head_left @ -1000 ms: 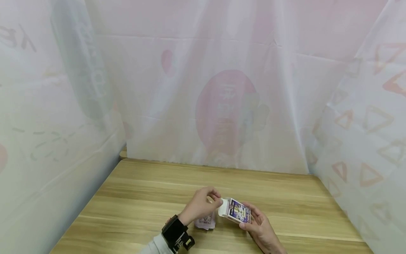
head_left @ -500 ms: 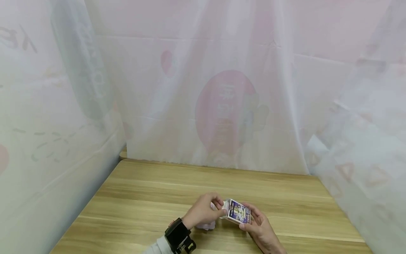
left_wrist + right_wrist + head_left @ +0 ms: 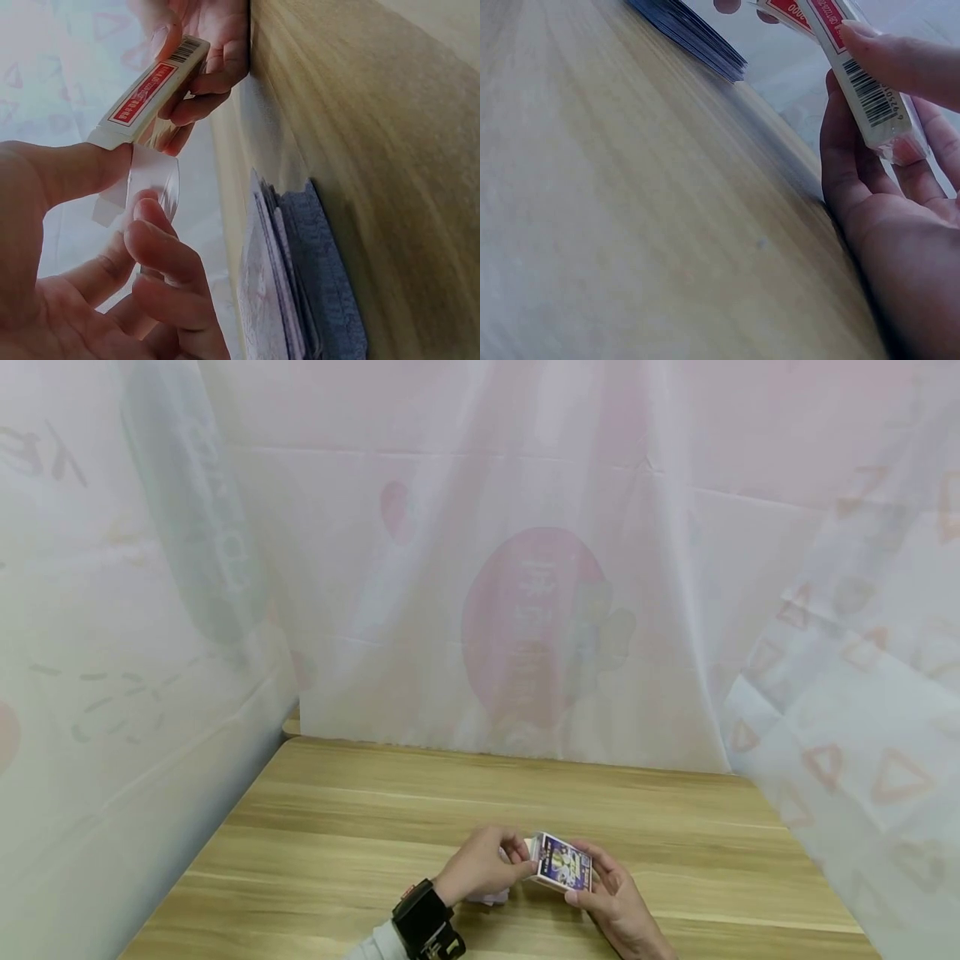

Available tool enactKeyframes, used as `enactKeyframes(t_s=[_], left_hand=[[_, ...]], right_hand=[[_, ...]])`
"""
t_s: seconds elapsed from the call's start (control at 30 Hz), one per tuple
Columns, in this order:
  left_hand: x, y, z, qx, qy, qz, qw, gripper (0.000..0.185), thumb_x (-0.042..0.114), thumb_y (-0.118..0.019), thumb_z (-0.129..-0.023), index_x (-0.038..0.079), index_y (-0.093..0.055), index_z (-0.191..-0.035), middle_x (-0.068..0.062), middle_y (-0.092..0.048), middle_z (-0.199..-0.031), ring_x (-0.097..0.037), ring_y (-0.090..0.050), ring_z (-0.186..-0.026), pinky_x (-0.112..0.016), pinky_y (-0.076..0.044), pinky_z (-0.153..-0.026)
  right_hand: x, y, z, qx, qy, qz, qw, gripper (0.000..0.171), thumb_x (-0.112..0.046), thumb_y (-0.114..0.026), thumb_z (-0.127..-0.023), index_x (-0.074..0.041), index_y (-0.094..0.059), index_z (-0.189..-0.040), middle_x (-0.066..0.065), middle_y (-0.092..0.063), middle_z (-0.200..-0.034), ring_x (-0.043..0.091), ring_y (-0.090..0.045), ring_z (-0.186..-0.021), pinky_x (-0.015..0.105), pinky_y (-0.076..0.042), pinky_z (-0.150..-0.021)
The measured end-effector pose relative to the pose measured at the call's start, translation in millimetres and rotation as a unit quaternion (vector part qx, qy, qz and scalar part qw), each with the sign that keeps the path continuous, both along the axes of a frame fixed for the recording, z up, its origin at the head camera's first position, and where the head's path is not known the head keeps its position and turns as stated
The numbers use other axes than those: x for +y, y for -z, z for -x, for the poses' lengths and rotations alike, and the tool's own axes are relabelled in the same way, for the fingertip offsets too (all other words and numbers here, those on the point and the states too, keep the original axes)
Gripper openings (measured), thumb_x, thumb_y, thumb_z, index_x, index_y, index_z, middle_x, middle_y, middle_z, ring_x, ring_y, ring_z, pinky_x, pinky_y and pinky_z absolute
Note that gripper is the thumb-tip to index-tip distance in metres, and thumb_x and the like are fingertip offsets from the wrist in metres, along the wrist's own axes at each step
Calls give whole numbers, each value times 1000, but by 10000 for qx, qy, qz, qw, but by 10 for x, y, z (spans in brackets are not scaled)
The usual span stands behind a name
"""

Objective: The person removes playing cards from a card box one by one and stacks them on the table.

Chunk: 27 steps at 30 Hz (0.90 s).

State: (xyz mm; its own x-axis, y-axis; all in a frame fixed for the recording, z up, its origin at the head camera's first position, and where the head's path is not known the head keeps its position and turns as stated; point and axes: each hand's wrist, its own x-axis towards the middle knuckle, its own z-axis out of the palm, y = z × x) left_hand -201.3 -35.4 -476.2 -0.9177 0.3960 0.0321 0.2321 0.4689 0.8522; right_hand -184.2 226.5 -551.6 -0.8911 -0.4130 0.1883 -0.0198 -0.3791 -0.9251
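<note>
A playing card box (image 3: 566, 864) with a purple printed face is held up over the wooden table by my right hand (image 3: 622, 902). Thumb and fingers grip it along both sides, and its barcode side shows in the right wrist view. At the box's open left end, my left hand (image 3: 483, 864) pinches the white end flap (image 3: 154, 176) between thumb and fingers, bending it. Below the left hand lies a stack of playing cards (image 3: 277, 285), slightly uneven at its edges; in the head view the left hand hides most of it.
The wood-grain table (image 3: 360, 793) has a back edge close to a hanging printed plastic sheet (image 3: 420, 610). Similar sheets stand along the left (image 3: 135, 693) and right (image 3: 840, 735) sides. A black camera strap (image 3: 423, 914) circles the left wrist.
My left hand has moved slightly right and down, toward the box, and the flap has gone from sticking out to folded inward. The right hand and box have stayed nearly still.
</note>
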Motion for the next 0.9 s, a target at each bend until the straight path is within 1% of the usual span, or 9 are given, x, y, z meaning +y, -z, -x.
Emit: enactKeyframes(t_s=[0.23, 0.43, 0.57, 0.67, 0.7, 0.8, 0.9], left_hand=[[7, 24, -6, 18, -97, 139, 9999, 18, 25, -83, -88, 21, -72, -75, 8, -67, -78, -9, -58, -70, -25, -45, -59], [38, 61, -21, 21, -181, 54, 9998, 20, 23, -83, -88, 19, -72, -71, 7, -66, -72, -9, -57, -64, -24, -45, -56], [59, 74, -29, 109, -240, 21, 9996, 21, 21, -83, -87, 19, -72, -69, 8, -65, -68, -8, -57, -60, -23, -46, -54], [59, 64, -34, 93, -297, -3, 9995, 21, 21, -82, -87, 19, -72, -69, 7, -65, -68, -8, -58, -58, -23, -47, -52], [56, 55, -36, 21, -301, -49, 9995, 20, 21, -82, -87, 19, -72, -70, 7, -66, -69, -8, -59, -57, -24, -47, -52], [39, 19, -32, -86, -297, -100, 9995, 20, 24, -83, -88, 18, -73, -72, 6, -67, -72, -10, -60, -61, -25, -48, -54], [18, -17, -19, -153, -270, -151, 9994, 16, 22, -82, -88, 17, -75, -74, 6, -69, -74, -12, -61, -62, -27, -50, -57]], right_hand=[[3, 14, -9, 4, 50, -74, 10000, 75, 20, -65, -87, 5, -39, -156, -5, -54, -147, 14, -63, -125, 27, -57, -102], [0, 26, -17, -14, 56, -70, 10000, 76, 20, -65, -87, 5, -38, -157, -5, -55, -146, 14, -64, -124, 28, -57, -102], [-5, 18, -24, -3, 62, -88, 9999, 76, 21, -65, -86, 5, -39, -156, -5, -55, -146, 15, -64, -125, 29, -57, -104], [-7, 4, -25, -19, 100, -123, 9999, 75, 20, -66, -86, 4, -42, -155, -4, -55, -146, 15, -64, -125, 28, -57, -102], [-8, -1, -25, -30, 121, -132, 9998, 75, 20, -66, -86, 3, -42, -155, -4, -55, -145, 15, -64, -124, 28, -57, -102], [-7, -11, -21, -60, 185, -165, 9997, 74, 21, -66, -86, 1, -45, -154, -4, -55, -145, 14, -64, -123, 27, -58, -101], [-2, -22, -19, -82, 213, -184, 9996, 75, 20, -66, -86, 3, -43, -155, -4, -55, -145, 14, -64, -124, 27, -57, -101]])
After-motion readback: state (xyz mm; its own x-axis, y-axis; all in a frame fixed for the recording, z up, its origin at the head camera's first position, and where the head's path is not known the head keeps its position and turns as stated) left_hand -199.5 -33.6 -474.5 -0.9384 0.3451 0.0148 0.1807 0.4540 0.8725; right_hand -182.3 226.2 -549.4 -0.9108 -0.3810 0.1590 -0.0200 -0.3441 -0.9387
